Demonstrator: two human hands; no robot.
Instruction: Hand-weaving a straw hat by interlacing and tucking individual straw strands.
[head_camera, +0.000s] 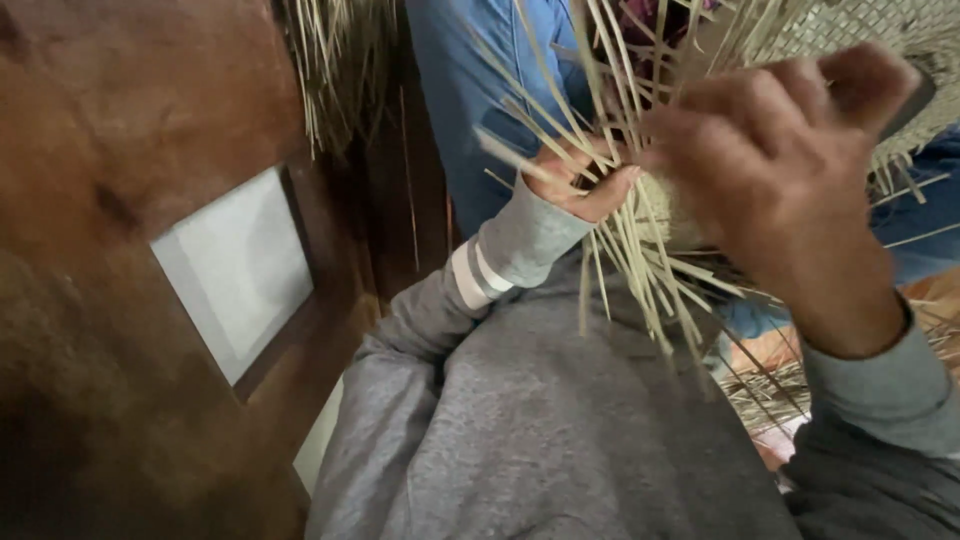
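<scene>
A pale woven straw piece (850, 30) is held up close in front of me, with many loose straw strips (640, 260) hanging and sticking out from it. My left hand (585, 180) reaches in from below and grips a bunch of the strips; its fingers are partly hidden among them. My right hand (790, 170) is closed over the woven edge, thumb on top, and blocks the middle of the weave. Both arms wear grey sleeves.
A dark brown wooden wall (120, 150) with a pale rectangular panel (235, 265) fills the left. More straw (335, 60) hangs at the top. Blue cloth (470, 90) lies behind the strips. Loose straw litters the ground (770, 390) at lower right.
</scene>
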